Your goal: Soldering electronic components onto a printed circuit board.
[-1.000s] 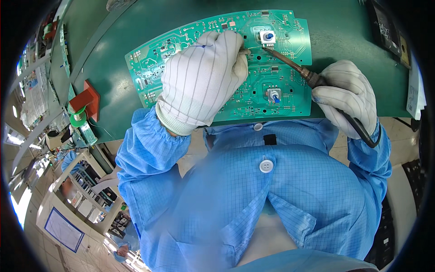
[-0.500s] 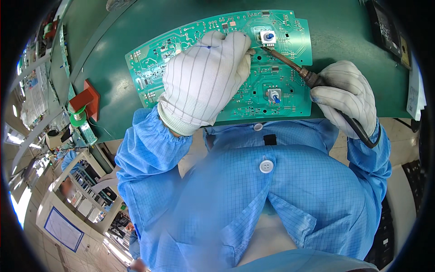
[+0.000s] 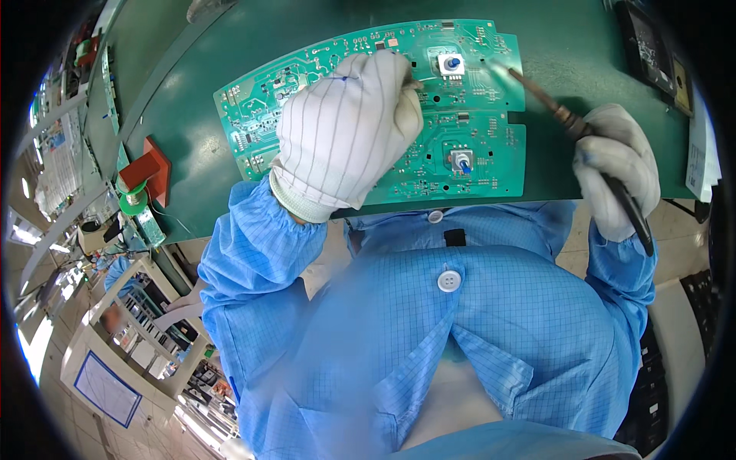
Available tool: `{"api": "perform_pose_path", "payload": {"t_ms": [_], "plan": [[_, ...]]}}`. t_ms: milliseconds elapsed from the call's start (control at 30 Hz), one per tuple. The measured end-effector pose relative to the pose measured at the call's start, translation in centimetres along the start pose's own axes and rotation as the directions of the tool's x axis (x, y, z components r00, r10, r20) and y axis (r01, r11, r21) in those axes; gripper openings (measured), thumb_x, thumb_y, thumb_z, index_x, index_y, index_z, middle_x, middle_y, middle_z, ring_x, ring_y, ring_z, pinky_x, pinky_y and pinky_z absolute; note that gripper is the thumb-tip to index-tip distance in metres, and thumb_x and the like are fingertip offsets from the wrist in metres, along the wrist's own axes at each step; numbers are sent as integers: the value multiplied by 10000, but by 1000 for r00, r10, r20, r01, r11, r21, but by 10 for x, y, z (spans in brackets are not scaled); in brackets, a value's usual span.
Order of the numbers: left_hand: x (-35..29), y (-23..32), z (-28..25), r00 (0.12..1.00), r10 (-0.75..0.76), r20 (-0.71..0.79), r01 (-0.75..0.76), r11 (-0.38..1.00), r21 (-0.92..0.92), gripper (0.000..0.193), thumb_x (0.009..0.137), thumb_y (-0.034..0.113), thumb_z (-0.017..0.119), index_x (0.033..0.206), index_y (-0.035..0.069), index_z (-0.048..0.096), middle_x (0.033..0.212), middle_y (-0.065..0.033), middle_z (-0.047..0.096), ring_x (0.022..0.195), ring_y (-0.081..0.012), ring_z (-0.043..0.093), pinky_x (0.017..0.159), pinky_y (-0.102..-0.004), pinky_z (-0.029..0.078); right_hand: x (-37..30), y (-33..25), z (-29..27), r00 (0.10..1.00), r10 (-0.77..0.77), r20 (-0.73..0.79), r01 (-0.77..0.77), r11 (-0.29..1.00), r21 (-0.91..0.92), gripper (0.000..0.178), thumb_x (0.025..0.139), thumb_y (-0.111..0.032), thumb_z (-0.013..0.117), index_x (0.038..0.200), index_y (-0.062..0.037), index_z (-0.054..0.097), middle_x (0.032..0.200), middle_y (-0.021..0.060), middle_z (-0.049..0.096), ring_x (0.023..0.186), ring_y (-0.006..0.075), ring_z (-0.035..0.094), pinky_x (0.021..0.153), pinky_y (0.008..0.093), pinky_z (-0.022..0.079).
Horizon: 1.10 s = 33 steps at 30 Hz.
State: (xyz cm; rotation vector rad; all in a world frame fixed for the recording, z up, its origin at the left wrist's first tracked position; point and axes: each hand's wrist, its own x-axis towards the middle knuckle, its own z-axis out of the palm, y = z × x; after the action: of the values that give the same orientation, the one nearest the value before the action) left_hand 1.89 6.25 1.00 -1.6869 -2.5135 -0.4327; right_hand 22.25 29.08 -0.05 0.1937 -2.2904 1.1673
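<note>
A large green circuit board (image 3: 479,123) lies on the green table. It carries two white rotary knobs with blue shafts, an upper one (image 3: 451,64) and a lower one (image 3: 461,161). My gloved left hand (image 3: 345,130) rests over the board's middle, fingers pinched near the upper knob. A short end of thin solder wire (image 3: 418,80) shows at the fingertips; the rest is hidden by the glove. My gloved right hand (image 3: 619,165) grips a soldering iron (image 3: 563,115) beyond the board's right edge. Its tip, blurred, points up-left and is raised off the knob's pins.
A green spool (image 3: 133,201) sits by a red stand (image 3: 153,170) at the table's left, thin wire trailing from it. A dark device (image 3: 652,54) stands at the far right, with a white box-like edge (image 3: 701,157) nearer. The table's front edge runs close to my body.
My right hand has moved right, drawing the soldering iron's tip away from the upper knob's pins. The board has shifted very slightly; my left hand stays nearly in place.
</note>
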Motion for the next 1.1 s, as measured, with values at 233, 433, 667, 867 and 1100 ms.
{"api": "perform_pose_path", "payload": {"t_ms": [233,433,667,867,1100], "plan": [[18,-3,-12,992,-87,-92,80,993,-83,98,876,165,622,921,80,613,741,-117,668,609,-291,669,551,-375,547,-21,6,-38,907,25,-420,-292,756,-586,213,843,103,652,1037,32,700,1147,205,657,984,264,697,887,340,578],[-23,24,-59,856,-424,297,507,569,-647,148,945,54,597,1090,27,599,871,-90,650,734,-141,634,629,-262,497,-14,11,-43,798,283,-531,-458,858,-231,202,911,17,603,1090,37,694,1126,173,695,1026,239,687,884,311,574],[-54,40,-33,939,-266,217,343,694,-634,143,854,33,637,996,39,655,844,-82,707,709,-230,692,611,-319,534,28,7,-13,932,333,147,-337,942,4,199,733,-24,639,928,0,668,955,164,667,911,285,623,801,377,493],[-66,36,-31,950,-247,190,311,721,-619,143,835,5,628,971,46,649,840,-64,705,684,-227,678,603,-335,529,39,9,1,955,224,195,-230,973,11,196,738,-21,651,933,-16,667,914,146,672,911,299,630,784,378,490],[-70,36,-27,953,-246,177,302,732,-611,158,823,15,628,972,63,653,836,-46,702,675,-228,670,605,-338,520,36,13,-1,961,190,202,-190,982,-23,203,743,-24,649,945,-22,665,896,130,677,922,312,631,785,390,488]]}}
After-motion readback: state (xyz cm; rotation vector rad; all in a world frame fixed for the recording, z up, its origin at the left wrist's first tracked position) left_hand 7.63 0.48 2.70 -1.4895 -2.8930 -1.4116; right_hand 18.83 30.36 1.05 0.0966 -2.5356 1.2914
